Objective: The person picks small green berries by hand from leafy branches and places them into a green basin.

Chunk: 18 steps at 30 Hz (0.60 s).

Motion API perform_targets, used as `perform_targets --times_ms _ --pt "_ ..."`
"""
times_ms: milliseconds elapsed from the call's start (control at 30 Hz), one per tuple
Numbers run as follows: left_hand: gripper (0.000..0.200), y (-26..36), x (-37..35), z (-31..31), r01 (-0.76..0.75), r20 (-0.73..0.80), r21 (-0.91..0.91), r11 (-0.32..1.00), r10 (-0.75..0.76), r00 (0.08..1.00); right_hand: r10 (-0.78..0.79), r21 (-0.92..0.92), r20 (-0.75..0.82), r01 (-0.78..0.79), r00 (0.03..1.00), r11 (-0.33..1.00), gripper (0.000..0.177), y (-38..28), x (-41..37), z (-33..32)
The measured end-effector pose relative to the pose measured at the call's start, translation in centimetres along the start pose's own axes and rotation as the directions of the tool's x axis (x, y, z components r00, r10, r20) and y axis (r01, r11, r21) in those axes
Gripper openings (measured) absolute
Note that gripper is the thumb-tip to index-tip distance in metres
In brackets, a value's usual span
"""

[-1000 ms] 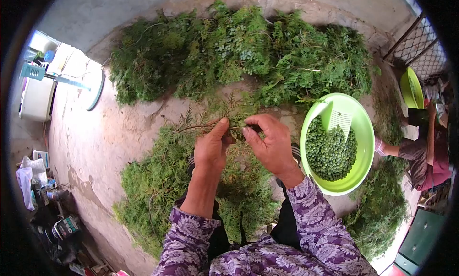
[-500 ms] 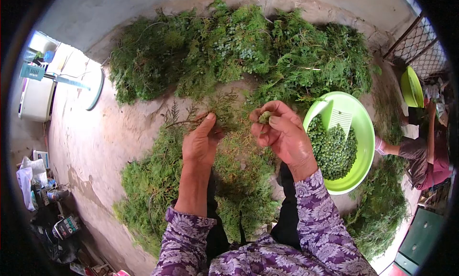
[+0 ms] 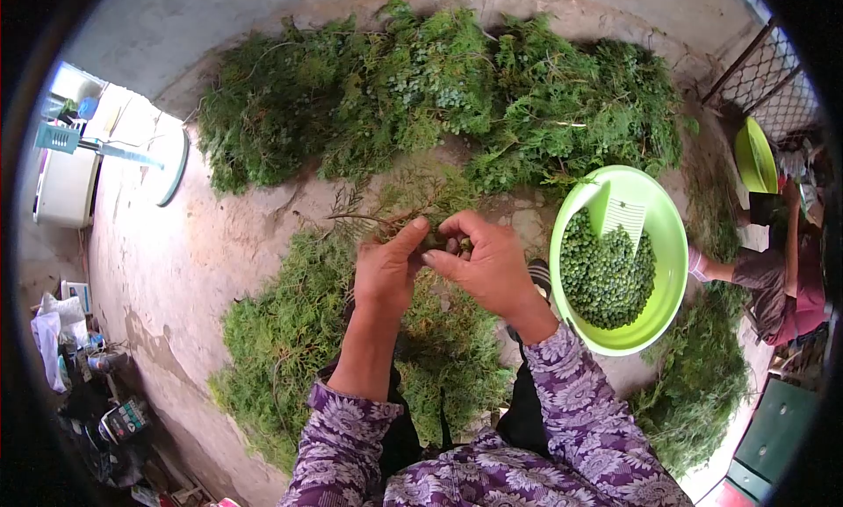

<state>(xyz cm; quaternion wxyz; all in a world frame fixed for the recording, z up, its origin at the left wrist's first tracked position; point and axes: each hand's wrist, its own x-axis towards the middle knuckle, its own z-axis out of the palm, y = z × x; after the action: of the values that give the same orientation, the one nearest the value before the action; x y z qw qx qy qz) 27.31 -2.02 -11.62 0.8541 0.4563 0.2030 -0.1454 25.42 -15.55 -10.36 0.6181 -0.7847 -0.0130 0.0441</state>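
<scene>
Sprig (image 3: 373, 219) lies left of bowl (image 3: 659, 318), before branch heap (image 3: 439, 86), seemingly above cuttings (image 3: 281, 331).

Bare grey floor (image 3: 202, 244). Lying on it: a big heap of green twigs (image 3: 439, 86) at the back, a smaller heap (image 3: 290, 331) nearer, and a green bowl (image 3: 660, 210) of little green seeds (image 3: 606, 279).

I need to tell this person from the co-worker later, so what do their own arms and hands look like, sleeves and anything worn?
The left hand and right hand are bare: no gloves, and no ring, watch or bracelet shows. The left sleeve and right sleeve are purple cloth printed with pale flowers. The cuffs end partway up, leaving the forearms uncovered.
</scene>
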Motion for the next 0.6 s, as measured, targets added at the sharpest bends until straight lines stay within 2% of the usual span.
perform_targets --times_ms 100,167,300,367,400,433,467,500,567,600 --pt "0.019 -0.2 -0.2 0.3 0.022 0.034 0.047 0.999 -0.024 0.999 -0.046 -0.078 -0.055 0.042 0.997 0.996 0.025 0.9 0.1 0.5" --pt "0.018 -0.4 -0.1 0.1 0.021 0.049 0.078 0.997 -0.025 0.998 -0.145 -0.182 -0.101 0.125 0.984 0.975 0.026 1.2 0.2 0.6" --pt "0.015 -0.4 0.0 -0.5 -0.012 0.014 0.064 0.998 0.012 1.0 -0.132 -0.155 -0.08 0.119 0.988 0.981 0.025 0.6 0.1 0.4" --pt "0.015 -0.2 0.2 -1.2 -0.033 -0.021 0.068 0.997 0.034 0.999 -0.039 -0.005 -0.002 0.039 0.999 0.999 0.017 0.0 0.1 0.1" --pt "0.014 0.0 0.5 -1.5 -0.022 -0.035 0.042 0.999 0.024 0.999 -0.04 -0.005 -0.001 0.04 0.999 0.999 0.017 -0.5 0.0 -0.3" --pt "0.014 0.2 0.6 -1.7 -0.012 -0.048 0.017 1.0 0.012 0.999 0.124 0.28 0.119 -0.153 0.985 0.948 0.016 -1.1 0.0 -0.9" --pt "0.014 0.4 0.7 -1.9 -0.013 -0.048 0.016 1.0 0.013 0.999 0.241 0.512 0.278 -0.356 0.93 0.782 0.016 -1.4 0.0 -1.5" --pt "0.012 0.6 0.7 -2.1 0.03 -0.024 -0.046 0.998 -0.031 0.999 0.24 0.512 0.279 -0.356 0.93 0.782 0.016 -1.4 0.0 -2.0" --pt "0.01 0.9 0.8 -2.1 0.074 0.001 -0.108 0.991 -0.074 0.997 0.159 0.753 0.282 -0.321 0.946 0.575 0.019 -1.3 0.1 -3.0" --pt "0.009 1.1 0.7 -2.0 0.112 -0.021 -0.136 0.984 -0.116 0.993 0.159 0.752 0.282 -0.321 0.946 0.576 0.019 -1.1 0.2 -3.3"
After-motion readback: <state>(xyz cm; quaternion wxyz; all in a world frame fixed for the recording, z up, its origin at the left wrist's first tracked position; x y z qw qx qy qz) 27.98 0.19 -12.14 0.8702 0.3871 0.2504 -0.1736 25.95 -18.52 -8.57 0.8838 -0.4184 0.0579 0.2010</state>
